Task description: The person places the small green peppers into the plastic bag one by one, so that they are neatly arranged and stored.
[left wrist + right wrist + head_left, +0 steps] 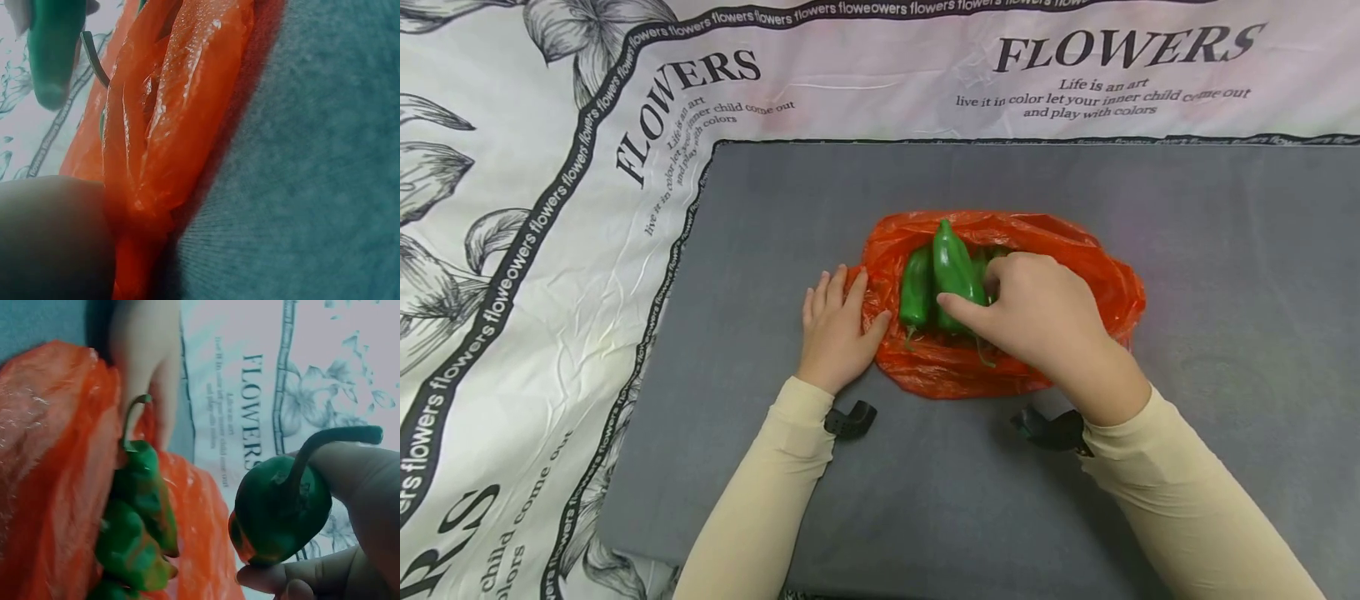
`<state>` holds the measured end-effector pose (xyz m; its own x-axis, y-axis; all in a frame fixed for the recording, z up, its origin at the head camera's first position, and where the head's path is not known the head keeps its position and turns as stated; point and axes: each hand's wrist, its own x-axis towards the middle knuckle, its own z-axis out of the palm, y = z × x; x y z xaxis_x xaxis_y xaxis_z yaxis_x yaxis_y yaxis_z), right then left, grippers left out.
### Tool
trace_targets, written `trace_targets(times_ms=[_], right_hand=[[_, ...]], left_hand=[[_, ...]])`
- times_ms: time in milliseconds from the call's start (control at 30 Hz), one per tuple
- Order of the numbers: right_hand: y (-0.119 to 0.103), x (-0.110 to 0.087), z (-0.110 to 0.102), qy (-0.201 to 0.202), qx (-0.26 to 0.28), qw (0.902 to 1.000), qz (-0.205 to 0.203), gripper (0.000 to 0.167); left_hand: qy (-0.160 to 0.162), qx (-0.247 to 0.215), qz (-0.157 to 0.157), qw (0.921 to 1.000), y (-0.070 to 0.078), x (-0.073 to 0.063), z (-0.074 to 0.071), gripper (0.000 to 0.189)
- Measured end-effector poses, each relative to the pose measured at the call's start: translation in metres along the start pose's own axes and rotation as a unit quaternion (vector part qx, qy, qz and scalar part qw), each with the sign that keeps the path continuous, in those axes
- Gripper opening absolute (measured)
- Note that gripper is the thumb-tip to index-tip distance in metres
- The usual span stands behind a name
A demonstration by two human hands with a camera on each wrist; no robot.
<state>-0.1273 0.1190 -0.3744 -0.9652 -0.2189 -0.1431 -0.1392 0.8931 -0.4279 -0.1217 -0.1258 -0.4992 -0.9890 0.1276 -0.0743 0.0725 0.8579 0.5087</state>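
Note:
My right hand [1045, 312] pinches a green pepper [953, 267] between thumb and fingers, over an orange plastic bag [962, 379]. In the right wrist view this pepper [281, 512] shows its curved stem toward the camera, raised apart from the others. More green peppers [144, 500] lie in the open bag, one of them [916, 287] left of the held one; my right hand partly hides those behind. My left hand [837, 329] rests at the bag's left edge with fingers extended and thumb spread. In the left wrist view the bag [181, 112] narrows into folds beside the thumb [56, 231].
Under the bag is a dark grey table surface [775, 217]. A white cloth [865, 92] printed with flowers and lettering borders it at the back and left. Each wrist carries a black strap mount, the left one [852, 419] close over the table.

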Motion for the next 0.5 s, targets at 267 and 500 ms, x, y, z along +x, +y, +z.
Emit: trace_targets(times_ms=[267, 500], right_hand=[[-0.009, 0.009, 0.017, -0.007, -0.072, 0.9972, -0.021, 0.054], [-0.009, 0.018, 0.023, -0.018, -0.115, 0.9921, -0.046, 0.056]], left_hand=[[0.0, 0.006, 0.005, 1.0, 0.0, 0.001, 0.001, 0.072], [0.005, 0.005, 0.005, 1.0, -0.002, 0.001, 0.001, 0.072]])
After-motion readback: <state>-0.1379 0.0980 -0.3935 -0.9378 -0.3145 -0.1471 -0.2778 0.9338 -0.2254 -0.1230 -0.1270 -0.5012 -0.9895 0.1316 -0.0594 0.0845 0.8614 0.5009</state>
